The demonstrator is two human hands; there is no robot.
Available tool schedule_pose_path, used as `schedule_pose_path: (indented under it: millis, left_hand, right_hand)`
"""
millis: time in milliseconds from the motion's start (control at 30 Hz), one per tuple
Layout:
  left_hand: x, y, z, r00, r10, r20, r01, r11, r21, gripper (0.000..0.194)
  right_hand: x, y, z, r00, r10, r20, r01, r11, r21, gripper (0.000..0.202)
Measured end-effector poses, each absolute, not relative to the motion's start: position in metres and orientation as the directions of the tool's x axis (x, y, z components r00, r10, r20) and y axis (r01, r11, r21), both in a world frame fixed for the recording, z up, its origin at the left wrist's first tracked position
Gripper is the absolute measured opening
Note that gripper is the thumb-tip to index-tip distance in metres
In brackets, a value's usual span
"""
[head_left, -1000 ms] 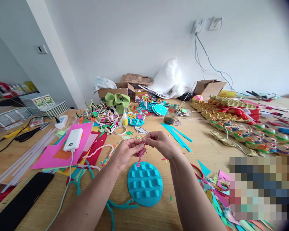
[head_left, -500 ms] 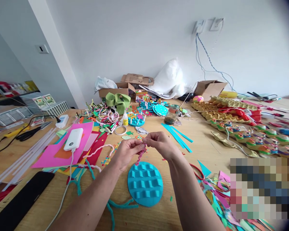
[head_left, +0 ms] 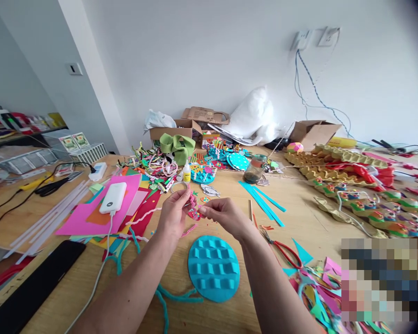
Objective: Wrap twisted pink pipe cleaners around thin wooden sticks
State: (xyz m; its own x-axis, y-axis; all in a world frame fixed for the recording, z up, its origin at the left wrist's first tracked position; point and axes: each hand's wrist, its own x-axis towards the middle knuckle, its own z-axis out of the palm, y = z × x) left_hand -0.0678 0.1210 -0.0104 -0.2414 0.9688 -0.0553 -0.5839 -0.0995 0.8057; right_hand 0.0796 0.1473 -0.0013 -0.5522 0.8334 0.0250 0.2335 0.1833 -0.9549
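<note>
My left hand [head_left: 174,211] is closed on a pink, coiled pipe cleaner [head_left: 192,200], the curls showing at its fingertips. Close by on the right, my right hand [head_left: 225,215] pinches at the lower end of the same pipe cleaner; its fingertips partly hide that end. Below both hands lies a round blue disc [head_left: 216,293] with rows of raised folded tabs, touched by neither hand. A small red-pink patterned piece [head_left: 195,214] shows on the table behind the fingers. Blue pipe cleaners [head_left: 181,297] lie left of the disc.
Red-handled pliers [head_left: 288,253] lie right of my right forearm, near paper scraps [head_left: 320,297]. Blue strips [head_left: 263,204], a glass jar [head_left: 254,171] and a glue bottle [head_left: 186,174] stand or lie farther back. At left are coloured sheets [head_left: 76,218] and a white power bank [head_left: 113,197].
My hands have moved slightly apart, the left one up and leftward. The pink pipe cleaner, hanging down between them before, now sits against my left fingertips. The whole view has shifted a little.
</note>
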Motion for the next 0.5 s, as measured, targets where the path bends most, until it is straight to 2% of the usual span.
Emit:
schedule_pose_path:
  millis: [200,400,500]
  left_hand:
    - [-0.07,0.123,-0.011,-0.305,0.952,-0.034,-0.614,-0.169,0.771,0.025]
    - [-0.067,0.119,-0.01,-0.131,0.988,-0.078,-0.547,-0.007,0.837,0.029]
    - [-0.066,0.119,-0.012,-0.112,0.99,-0.091,-0.514,0.02,0.858,0.027]
  right_hand:
    - [0.064,0.143,-0.009,-0.58,0.814,-0.002,0.189,0.132,-0.973,0.037]
    - [0.067,0.144,-0.003,-0.521,0.854,0.018,0.125,0.097,-0.987,0.033]
    - [0.07,0.146,-0.003,-0.512,0.858,0.043,0.1,0.109,-0.989,0.034]
